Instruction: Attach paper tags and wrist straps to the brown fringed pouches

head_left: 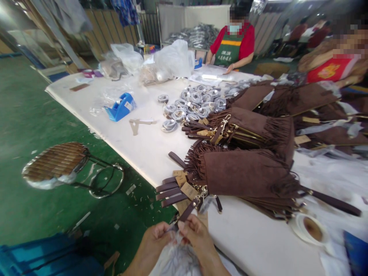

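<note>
My left hand (155,239) and my right hand (195,235) meet at the bottom edge, fingers pinched together on the end of a dark brown strap (186,211). The strap leads up to the nearest pile of brown fringed suede bags (244,172) on the white table (138,145). Crumpled clear plastic (178,260) lies under my hands. Paper tags (188,189) and more straps stick out of the pile's left side.
A second bag pile (253,128) and several coiled grey straps (192,103) lie farther back. A blue tape dispenser (120,107) and plastic bags (172,59) sit at left. A tape roll (312,229) lies right. A stool (57,163) stands on the green floor. A person in a red shirt (234,46) works across the table.
</note>
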Action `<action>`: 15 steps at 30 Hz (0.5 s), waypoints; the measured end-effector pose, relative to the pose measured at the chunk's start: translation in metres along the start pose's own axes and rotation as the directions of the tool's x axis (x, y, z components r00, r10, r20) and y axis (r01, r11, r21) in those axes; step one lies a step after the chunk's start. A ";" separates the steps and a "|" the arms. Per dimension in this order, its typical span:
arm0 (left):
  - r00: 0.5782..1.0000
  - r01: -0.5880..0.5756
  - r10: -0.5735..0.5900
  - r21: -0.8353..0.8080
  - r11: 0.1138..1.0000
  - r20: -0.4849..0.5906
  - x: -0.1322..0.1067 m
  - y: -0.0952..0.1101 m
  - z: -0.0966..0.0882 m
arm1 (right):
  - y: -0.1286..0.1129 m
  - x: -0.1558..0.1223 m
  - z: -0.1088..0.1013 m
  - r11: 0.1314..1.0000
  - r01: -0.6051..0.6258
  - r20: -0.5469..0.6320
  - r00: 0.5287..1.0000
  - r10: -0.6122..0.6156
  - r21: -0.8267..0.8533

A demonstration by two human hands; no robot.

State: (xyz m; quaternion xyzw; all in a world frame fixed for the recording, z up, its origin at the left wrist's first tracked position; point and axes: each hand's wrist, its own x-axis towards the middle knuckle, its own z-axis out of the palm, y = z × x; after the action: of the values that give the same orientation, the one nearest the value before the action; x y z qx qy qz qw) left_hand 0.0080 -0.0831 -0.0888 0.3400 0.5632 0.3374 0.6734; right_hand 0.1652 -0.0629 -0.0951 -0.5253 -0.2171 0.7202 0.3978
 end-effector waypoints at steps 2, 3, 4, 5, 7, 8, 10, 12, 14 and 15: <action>1.000 0.022 -0.022 0.009 1.000 0.007 0.001 0.007 -0.004 | -0.007 0.001 -0.005 0.999 -0.007 -0.096 0.995 0.010 0.035; 0.999 0.033 -0.033 0.019 0.999 0.010 0.001 0.010 -0.005 | -0.011 0.003 -0.007 0.999 -0.001 -0.142 0.990 0.007 0.042; 0.999 0.042 -0.043 0.030 0.999 0.019 0.002 0.013 -0.007 | -0.015 0.004 -0.009 0.999 0.011 -0.179 0.984 -0.003 0.042; 0.998 0.049 -0.050 0.034 0.998 0.025 0.002 0.014 -0.007 | -0.019 0.006 -0.009 0.999 0.026 -0.207 0.978 -0.018 0.036; 0.997 0.054 -0.055 0.021 0.998 0.047 0.005 0.016 -0.007 | -0.024 0.011 -0.008 0.999 0.041 -0.247 0.968 -0.034 0.026; 0.997 0.050 -0.051 0.008 0.999 0.057 0.007 0.016 -0.005 | -0.025 0.013 -0.008 0.999 0.035 -0.261 0.965 -0.026 0.029; 0.998 0.033 -0.033 -0.003 0.999 0.057 0.012 0.016 -0.001 | -0.026 0.016 -0.006 0.999 0.008 -0.277 0.961 0.003 0.039; 0.999 0.027 -0.027 0.010 1.000 0.043 0.018 0.017 0.005 | -0.026 0.018 -0.006 0.999 -0.016 -0.273 0.962 0.027 0.045; 0.999 0.018 -0.018 0.010 1.000 0.026 0.024 0.018 0.011 | -0.026 0.017 -0.007 0.999 -0.018 -0.244 0.969 0.028 0.043; 1.000 0.009 -0.010 0.006 1.000 0.024 0.026 0.019 0.015 | -0.026 0.016 -0.007 0.999 -0.012 -0.230 0.973 0.021 0.038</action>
State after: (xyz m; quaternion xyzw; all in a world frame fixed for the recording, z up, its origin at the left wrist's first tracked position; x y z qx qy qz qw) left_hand 0.0249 -0.0518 -0.0847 0.3432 0.5577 0.3284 0.6806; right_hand 0.1788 -0.0357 -0.0875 -0.5999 -0.1522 0.6615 0.4236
